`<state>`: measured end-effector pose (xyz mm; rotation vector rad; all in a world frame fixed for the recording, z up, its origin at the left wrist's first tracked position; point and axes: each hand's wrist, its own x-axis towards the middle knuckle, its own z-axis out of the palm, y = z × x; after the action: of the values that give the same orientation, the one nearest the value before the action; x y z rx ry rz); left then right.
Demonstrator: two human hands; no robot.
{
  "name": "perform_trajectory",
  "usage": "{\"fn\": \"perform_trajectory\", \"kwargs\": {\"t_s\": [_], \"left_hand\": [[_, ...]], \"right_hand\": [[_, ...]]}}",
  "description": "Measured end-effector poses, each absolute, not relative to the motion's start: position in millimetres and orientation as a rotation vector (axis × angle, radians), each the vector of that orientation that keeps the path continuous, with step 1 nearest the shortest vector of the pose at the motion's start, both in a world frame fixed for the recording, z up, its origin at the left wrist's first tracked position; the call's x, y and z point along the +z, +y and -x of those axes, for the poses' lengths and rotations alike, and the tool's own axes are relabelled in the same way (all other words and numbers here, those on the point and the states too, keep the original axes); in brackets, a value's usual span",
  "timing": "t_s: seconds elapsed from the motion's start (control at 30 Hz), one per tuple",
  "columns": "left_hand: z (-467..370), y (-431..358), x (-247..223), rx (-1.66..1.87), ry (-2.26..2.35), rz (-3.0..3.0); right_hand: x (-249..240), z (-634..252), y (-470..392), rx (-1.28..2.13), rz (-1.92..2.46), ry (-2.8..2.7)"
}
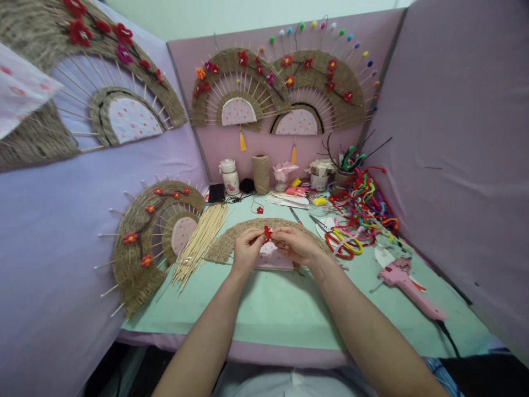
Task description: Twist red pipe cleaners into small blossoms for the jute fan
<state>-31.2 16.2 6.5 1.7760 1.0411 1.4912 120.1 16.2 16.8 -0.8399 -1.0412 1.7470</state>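
Note:
A small red flower (268,232) is pinched between my two hands, above a twine-woven fan (235,234) that lies flat on the table. My left hand (248,249) grips it from the left with closed fingertips. From the right, my right hand (296,244) holds it with thumb and fingers pressed together. Below the hands shows the fan's white, pink-spotted centre (273,260), partly covered by them. Another red flower (260,210) rests on the table just behind the fan.
Bamboo sticks (202,242) lie left, beside a leaning fan (140,259). Scissors (347,242), coloured pipe cleaners (367,204) and a pink glue gun (413,289) with its cable are at right. A twine spool (260,174) and jars stand behind.

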Motion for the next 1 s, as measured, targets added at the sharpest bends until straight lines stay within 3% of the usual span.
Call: {"fn": "perform_trajectory", "kwargs": {"t_s": [0.47, 0.8, 1.0], "left_hand": [[28, 16, 6, 1.561, 1.042, -1.742], [31, 23, -3, 1.612, 0.984, -1.600], [29, 21, -1, 1.565, 1.011, -1.687]], "right_hand": [[17, -112, 16, 1.771, 0.737, -0.958], [13, -118, 17, 1.343, 0.947, -1.218], [17, -122, 16, 1.287, 1.002, -1.317]]}}
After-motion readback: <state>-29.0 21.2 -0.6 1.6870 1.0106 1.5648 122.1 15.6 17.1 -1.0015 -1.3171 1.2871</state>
